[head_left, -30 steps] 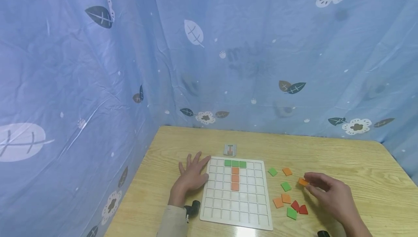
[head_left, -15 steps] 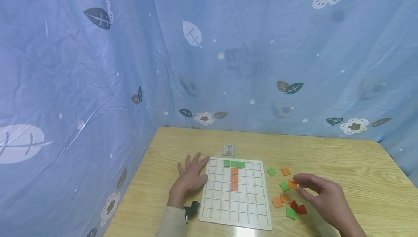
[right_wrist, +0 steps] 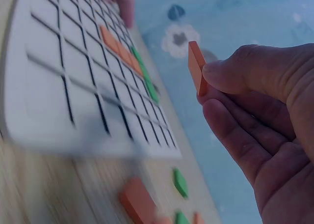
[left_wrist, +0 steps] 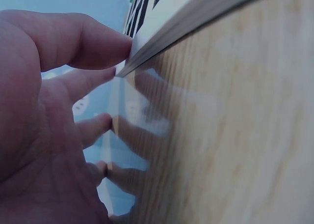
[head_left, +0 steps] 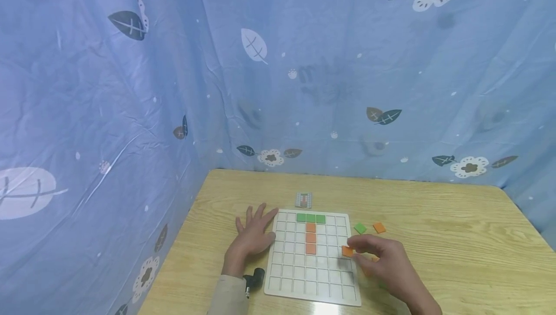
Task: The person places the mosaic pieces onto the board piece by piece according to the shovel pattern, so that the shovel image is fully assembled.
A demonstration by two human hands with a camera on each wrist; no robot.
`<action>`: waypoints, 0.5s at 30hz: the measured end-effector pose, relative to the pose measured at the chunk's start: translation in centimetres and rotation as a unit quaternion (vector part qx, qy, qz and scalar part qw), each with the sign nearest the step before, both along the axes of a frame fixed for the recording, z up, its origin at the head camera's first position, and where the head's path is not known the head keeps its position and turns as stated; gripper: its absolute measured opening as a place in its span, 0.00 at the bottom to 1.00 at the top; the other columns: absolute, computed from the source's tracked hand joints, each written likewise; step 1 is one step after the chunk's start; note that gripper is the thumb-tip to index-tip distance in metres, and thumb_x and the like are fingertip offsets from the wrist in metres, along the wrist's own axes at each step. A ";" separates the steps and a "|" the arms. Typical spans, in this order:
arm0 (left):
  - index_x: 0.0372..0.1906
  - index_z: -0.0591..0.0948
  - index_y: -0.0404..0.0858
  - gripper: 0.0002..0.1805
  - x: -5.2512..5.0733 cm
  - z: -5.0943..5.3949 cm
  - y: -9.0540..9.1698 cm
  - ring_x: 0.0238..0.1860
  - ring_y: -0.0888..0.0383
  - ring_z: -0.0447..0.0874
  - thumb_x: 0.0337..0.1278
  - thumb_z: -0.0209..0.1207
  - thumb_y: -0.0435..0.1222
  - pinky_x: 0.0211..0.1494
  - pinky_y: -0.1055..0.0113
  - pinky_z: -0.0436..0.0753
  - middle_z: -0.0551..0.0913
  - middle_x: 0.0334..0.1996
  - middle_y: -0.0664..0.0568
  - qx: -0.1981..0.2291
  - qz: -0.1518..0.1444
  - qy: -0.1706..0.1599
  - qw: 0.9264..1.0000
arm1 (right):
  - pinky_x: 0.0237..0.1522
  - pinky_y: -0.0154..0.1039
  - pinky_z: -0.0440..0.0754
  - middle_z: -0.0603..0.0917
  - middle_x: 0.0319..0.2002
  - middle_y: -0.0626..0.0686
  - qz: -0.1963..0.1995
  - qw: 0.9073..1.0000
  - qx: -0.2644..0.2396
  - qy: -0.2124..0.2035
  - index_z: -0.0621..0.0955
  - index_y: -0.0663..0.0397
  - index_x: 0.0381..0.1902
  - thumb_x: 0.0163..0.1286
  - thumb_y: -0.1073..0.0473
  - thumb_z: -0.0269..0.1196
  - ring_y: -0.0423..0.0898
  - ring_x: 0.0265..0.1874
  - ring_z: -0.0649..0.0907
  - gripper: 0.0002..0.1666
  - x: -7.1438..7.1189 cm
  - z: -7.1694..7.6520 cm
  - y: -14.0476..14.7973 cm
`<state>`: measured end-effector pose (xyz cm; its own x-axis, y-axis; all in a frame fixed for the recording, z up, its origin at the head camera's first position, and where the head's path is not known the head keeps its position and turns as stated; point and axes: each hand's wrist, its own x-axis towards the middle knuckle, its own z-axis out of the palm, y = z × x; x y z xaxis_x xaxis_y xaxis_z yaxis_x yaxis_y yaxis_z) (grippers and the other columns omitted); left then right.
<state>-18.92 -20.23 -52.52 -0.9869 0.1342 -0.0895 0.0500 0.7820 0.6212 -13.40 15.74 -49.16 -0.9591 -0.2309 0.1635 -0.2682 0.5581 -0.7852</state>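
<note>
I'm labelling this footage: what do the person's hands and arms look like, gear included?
The left hand and right hand wear no gloves. On the left, a beige sleeve stops short of the wrist, with a small black device beside it. The visible right forearm is bare.

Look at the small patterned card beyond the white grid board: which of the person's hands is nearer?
Left. The left hand touches the left edge of the board, left of the card; the right hand, pinching an orange tile, is farther off to the card's right.
</note>
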 end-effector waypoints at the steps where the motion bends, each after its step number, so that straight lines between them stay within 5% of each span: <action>1: 0.83 0.72 0.49 0.43 0.0 0.0 0.0 0.89 0.26 0.35 0.58 0.57 0.36 0.80 0.17 0.27 0.54 0.89 0.38 0.000 0.000 0.000 1.000 | 0.50 0.37 0.91 0.94 0.46 0.36 0.009 1.000 -0.002 0.001 0.93 0.43 0.50 0.66 0.63 0.78 0.33 0.47 0.91 0.15 0.0 -0.1 -0.5; 9: 0.83 0.72 0.48 0.43 0.0 0.0 0.0 0.89 0.26 0.35 0.57 0.57 0.36 0.80 0.17 0.27 0.55 0.89 0.38 0.002 0.001 0.000 1.000 | 0.50 0.38 0.93 0.94 0.46 0.40 0.076 0.996 -0.026 0.040 0.93 0.44 0.48 0.65 0.68 0.76 0.36 0.46 0.92 0.17 -0.5 -1.5 -3.7; 15: 0.83 0.73 0.48 0.43 0.0 0.1 0.1 0.89 0.26 0.35 0.57 0.57 0.36 0.80 0.17 0.27 0.55 0.89 0.38 0.004 0.001 0.001 1.000 | 0.51 0.38 0.93 0.95 0.46 0.41 0.094 0.995 -0.027 0.027 0.93 0.44 0.48 0.64 0.68 0.76 0.39 0.46 0.93 0.17 -0.7 -2.2 -5.6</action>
